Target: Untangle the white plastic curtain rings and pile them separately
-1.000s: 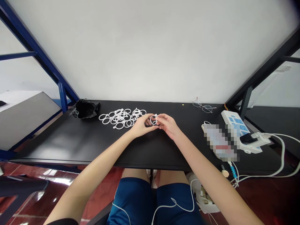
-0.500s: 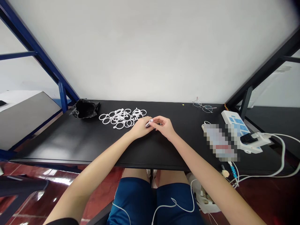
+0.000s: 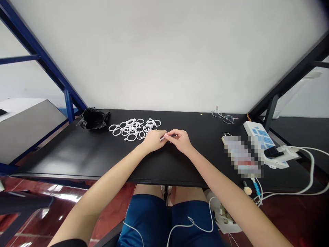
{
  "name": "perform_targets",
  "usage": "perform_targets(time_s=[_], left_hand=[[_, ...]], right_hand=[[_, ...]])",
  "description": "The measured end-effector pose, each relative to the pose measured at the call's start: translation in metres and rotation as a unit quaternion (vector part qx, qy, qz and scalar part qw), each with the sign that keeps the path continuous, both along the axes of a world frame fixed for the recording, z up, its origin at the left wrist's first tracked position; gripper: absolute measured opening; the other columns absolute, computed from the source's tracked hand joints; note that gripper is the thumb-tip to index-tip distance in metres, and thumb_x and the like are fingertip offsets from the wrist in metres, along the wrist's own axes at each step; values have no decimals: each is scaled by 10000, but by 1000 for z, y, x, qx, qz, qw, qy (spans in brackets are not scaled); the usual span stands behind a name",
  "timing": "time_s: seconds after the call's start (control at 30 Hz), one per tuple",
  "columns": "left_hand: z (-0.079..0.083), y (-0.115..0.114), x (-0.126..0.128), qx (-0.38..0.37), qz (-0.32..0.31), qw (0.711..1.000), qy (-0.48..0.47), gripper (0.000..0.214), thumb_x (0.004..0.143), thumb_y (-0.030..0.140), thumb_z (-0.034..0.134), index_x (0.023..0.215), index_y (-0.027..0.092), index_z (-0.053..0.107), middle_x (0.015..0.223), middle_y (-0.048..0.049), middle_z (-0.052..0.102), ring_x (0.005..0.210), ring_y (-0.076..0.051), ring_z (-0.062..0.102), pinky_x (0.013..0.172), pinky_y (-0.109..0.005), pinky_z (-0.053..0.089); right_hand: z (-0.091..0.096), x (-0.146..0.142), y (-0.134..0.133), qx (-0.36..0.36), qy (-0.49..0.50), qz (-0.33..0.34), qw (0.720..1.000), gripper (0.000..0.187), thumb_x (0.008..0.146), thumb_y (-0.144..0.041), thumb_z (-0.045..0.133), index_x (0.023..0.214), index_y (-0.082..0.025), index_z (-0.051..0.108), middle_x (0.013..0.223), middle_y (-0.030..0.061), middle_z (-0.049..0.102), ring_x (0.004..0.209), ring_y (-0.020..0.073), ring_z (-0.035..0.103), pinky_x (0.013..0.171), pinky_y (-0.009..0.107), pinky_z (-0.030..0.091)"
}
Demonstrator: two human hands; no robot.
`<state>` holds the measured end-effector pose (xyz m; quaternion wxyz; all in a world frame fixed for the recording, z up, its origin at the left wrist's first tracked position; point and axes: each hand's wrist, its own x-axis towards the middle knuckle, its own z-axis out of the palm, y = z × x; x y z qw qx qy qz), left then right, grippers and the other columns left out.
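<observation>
My left hand (image 3: 153, 140) and my right hand (image 3: 180, 140) meet over the middle of the black table (image 3: 77, 154). Both are closed in a pinch on one white plastic ring (image 3: 162, 138), of which only a thin edge shows between the fingertips. A pile of several white plastic rings (image 3: 134, 128) lies flat on the table just left of my left hand, apart from it.
A crumpled black bag (image 3: 92, 119) sits at the back left. Glasses (image 3: 223, 117) lie at the back right. A white power strip (image 3: 264, 142) with plugs and white cables (image 3: 305, 171) takes up the right side. Blue frame bars (image 3: 51, 73) rise at the left.
The ring was held up face-on a second ago; my hands have since lowered slightly and turned it edge-on, closing tighter around it.
</observation>
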<state>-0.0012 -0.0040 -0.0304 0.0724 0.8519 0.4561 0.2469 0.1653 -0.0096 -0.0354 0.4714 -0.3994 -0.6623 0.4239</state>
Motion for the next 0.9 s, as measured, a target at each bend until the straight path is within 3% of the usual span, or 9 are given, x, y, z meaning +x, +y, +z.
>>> perform_targets(time_s=[0.3,0.47,0.6,0.73,0.83,0.9], left_hand=[[5,-1,0,-1,21,998,62,248,879,280,433,715,179,589,652,-35,628,605,-162,572,557,-248,318],[4,-2,1,-1,23,998,64,268,882,292,418,710,176,587,651,-44,625,605,-167,567,560,-253,307],[6,1,-2,3,40,998,55,265,891,318,426,716,184,573,652,-38,615,600,-168,556,556,-258,292],[17,12,-28,55,146,987,43,252,907,341,431,763,191,573,754,-53,647,676,-186,580,594,-275,309],[22,24,-55,85,256,962,38,269,913,379,435,796,184,578,785,-78,645,781,-229,596,652,-298,349],[20,31,-68,75,284,955,46,260,903,379,454,801,181,587,795,-81,652,840,-250,597,751,-334,379]], right_hand=[[-4,0,2,-6,43,24,999,260,712,-438,758,759,-185,720,791,53,720,643,181,654,616,306,534],[-3,-2,2,-5,29,12,1000,237,718,-415,750,760,-182,729,760,52,717,609,167,640,563,286,513],[2,1,3,-7,16,1,1000,229,695,-373,758,808,-177,723,795,61,719,700,186,660,535,259,493],[7,13,5,17,-64,-9,998,179,681,-249,731,847,-188,704,911,64,715,840,207,657,641,289,522],[9,21,4,70,-200,-18,977,129,687,-174,708,812,-202,697,901,48,709,867,211,635,758,343,509],[9,23,3,84,-237,-13,968,111,710,-138,681,802,-201,689,863,40,708,849,203,635,801,360,498]])
